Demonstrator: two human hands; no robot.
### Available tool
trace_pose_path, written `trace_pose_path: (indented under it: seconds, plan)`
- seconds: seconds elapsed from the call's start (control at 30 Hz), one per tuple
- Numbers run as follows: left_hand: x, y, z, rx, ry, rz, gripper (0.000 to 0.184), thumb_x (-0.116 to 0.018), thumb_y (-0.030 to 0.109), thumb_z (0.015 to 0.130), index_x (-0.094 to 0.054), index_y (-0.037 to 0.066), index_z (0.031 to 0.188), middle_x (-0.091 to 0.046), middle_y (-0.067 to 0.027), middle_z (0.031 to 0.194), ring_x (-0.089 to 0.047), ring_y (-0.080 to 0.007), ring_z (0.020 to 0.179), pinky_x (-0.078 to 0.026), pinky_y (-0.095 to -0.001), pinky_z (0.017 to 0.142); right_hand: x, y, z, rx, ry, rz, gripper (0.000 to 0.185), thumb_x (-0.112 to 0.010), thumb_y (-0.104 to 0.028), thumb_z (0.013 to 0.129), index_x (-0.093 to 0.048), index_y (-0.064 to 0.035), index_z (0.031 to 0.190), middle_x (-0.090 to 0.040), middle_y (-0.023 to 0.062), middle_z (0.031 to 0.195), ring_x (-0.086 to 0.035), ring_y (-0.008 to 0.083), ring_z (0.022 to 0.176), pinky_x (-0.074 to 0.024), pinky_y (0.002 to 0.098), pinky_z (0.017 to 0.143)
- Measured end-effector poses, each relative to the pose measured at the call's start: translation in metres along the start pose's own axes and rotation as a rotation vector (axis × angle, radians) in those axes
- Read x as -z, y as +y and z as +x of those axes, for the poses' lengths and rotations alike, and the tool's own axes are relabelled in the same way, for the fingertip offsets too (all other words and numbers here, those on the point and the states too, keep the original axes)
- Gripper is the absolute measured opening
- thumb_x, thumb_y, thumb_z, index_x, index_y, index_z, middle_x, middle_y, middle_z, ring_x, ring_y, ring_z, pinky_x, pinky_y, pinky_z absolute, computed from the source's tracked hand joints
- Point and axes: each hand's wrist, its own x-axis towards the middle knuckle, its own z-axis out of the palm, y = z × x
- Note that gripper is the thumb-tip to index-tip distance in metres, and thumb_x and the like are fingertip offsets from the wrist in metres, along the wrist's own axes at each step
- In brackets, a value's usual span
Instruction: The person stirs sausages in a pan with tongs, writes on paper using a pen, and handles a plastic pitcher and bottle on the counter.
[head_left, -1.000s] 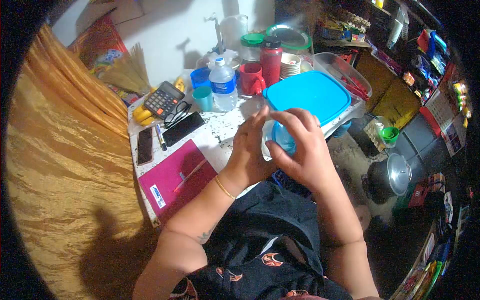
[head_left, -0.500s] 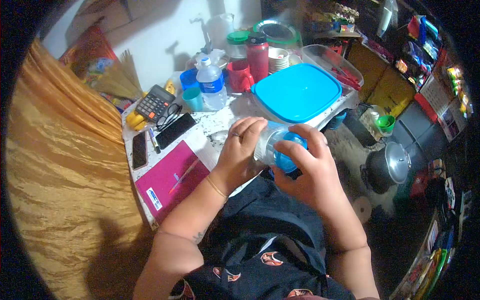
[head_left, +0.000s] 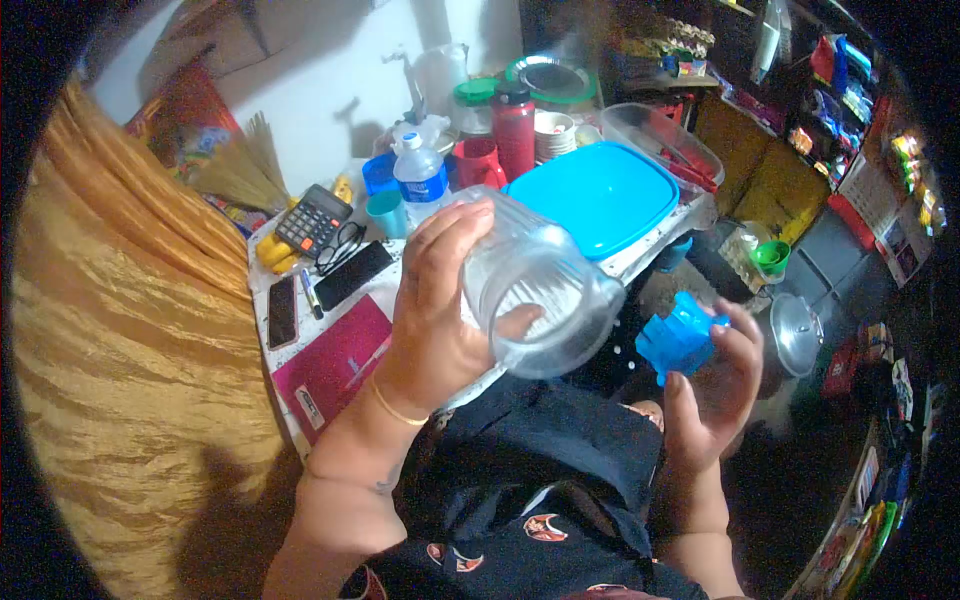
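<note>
A clear plastic pitcher is tilted with its open mouth toward the camera. My left hand is wrapped round its side, and the thumb shows through the clear wall. To the right, apart from the pitcher, my right hand grips a blue lid between thumb and fingers. Behind the pitcher, a large blue tub lid lies at the table's right part. A water bottle with a blue label stands beyond my left hand, beside a teal cup.
On the white table are a magenta folder, two phones, glasses, a calculator, a red mug, a red flask and paper cups. A metal pot is at the right, below a green bowl.
The blue lid has come off the pitcher and moved right and down in my right hand. My left hand has raised the pitcher, turning its open mouth toward the camera.
</note>
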Motion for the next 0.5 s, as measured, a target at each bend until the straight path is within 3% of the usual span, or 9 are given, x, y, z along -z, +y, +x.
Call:
trace_pose_path:
  seconds: [0.07, 0.2, 0.37, 0.5]
  plan:
    - [0.012, 0.013, 0.014, -0.081, 0.07, -0.045, 0.08, -0.089, 0.027, 0.066, -0.046, 0.003, 0.13, -0.054, -0.0169, 0.129, -0.053, -0.0337, 0.12, -0.041, -0.0464, 0.105, 0.004, 0.011, -0.007, -0.043, -0.023, 0.017, 0.05, -0.075, -0.019, 0.082, -0.05, -0.0034, 0.122, -0.045, 0.0182, 0.131, -0.051, 0.0291, 0.119, -0.0407, 0.0421, 0.103]
    - [0.03, 0.032, 0.034, -0.185, 0.178, -0.101, 0.079, -0.089, 0.026, 0.067, -0.046, 0.003, 0.129, -0.054, -0.0174, 0.128, -0.053, -0.0338, 0.12, -0.041, -0.0468, 0.105, 0.005, 0.028, -0.026, -0.136, -0.076, -0.023, 0.049, -0.077, -0.016, 0.075, -0.055, -0.0008, 0.116, -0.05, 0.0184, 0.126, -0.048, 0.0286, 0.119, -0.0356, 0.0401, 0.104]
    - [0.046, 0.047, 0.05, -0.266, 0.274, -0.142, 0.077, -0.088, 0.025, 0.068, -0.046, 0.003, 0.128, -0.055, -0.0181, 0.128, -0.054, -0.034, 0.119, -0.042, -0.0473, 0.104, -0.003, 0.043, -0.043, -0.28, -0.122, 0.062, 0.049, -0.077, -0.013, 0.075, -0.055, -0.0019, 0.118, -0.048, 0.0167, 0.128, -0.048, 0.0269, 0.119, -0.037, 0.0377, 0.103]
    - [0.053, 0.057, 0.059, -0.309, 0.322, -0.175, 0.075, -0.087, 0.024, 0.069, -0.046, 0.003, 0.128, -0.055, -0.0186, 0.127, -0.054, -0.0341, 0.119, -0.042, -0.0477, 0.104, -0.006, 0.037, -0.039, -0.196, -0.139, -0.079, 0.048, -0.076, -0.01, 0.074, -0.056, -0.0021, 0.116, -0.051, 0.0154, 0.126, -0.049, 0.0272, 0.12, -0.0369, 0.0379, 0.104]
